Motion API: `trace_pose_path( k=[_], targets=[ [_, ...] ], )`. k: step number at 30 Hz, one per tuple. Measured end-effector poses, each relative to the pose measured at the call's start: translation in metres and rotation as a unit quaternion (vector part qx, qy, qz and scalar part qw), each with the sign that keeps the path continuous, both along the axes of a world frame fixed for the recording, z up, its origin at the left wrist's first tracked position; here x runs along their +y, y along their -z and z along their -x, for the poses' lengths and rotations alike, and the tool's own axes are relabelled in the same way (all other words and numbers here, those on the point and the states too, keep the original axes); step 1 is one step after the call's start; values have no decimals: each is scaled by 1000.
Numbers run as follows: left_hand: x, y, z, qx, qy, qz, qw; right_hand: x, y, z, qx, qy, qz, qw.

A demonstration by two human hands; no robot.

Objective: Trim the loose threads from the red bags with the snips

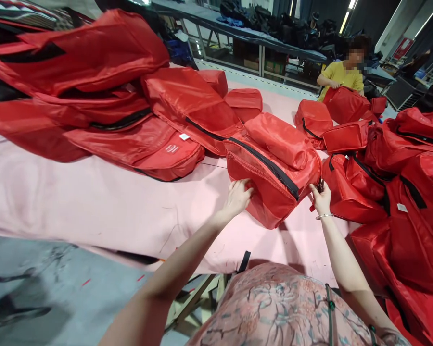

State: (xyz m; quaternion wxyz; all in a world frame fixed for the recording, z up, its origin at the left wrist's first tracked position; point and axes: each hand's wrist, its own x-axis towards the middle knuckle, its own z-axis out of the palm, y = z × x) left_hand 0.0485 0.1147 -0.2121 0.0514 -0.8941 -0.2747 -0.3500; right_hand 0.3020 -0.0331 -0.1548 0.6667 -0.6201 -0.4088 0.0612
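Note:
A red fabric bag [270, 168] with a black zipper lies on the pink table cover [94, 202] in front of me. My left hand [238, 196] grips the bag's near left corner, fingers curled into the fabric. My right hand [321, 194] pinches the zipper pull at the bag's right end; a thin bracelet sits on that wrist. The bag is stuffed with a folded red piece on top.
Piles of similar red bags lie at the left [94, 96] and at the right [411, 192]. A person in a yellow shirt [341, 74] handles a red bag across the table. The table's near edge drops to grey floor [39, 293] at lower left.

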Motion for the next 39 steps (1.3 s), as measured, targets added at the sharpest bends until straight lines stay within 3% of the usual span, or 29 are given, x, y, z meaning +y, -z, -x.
trace_pose_path(
  k=[4,8,11,15,18,20,22,24,25,27,32,39],
  targets=[
    [12,-33,5,-166,-3,-98,981,1,5,-2,10,-2,-4,1000],
    [29,-57,0,-125,51,-128,983,3,10,-2,28,-6,-17,999],
    [46,-72,-11,-99,74,-97,988,5,13,0,27,-12,-16,999],
    [58,-81,-22,-134,64,1,989,8,17,4,42,-31,-26,998],
    [42,-67,-29,-241,26,80,967,8,18,6,53,-32,-35,997],
    [22,-48,-37,-346,-33,182,920,8,17,8,54,-20,-33,998],
    [0,-25,-47,-411,-90,375,826,7,15,11,54,-11,-30,998],
    [-17,-6,-56,-412,-115,568,704,5,14,16,46,-2,-30,999],
    [-21,0,-60,-407,-114,627,655,5,13,18,39,3,-33,999],
    [-23,6,-65,-417,-101,671,605,4,13,22,29,10,-38,999],
    [-10,4,-69,-429,-44,690,582,5,18,24,24,19,-29,999],
    [-17,13,-31,-453,-15,635,626,1,17,13,6,51,-26,998]
  ],
)
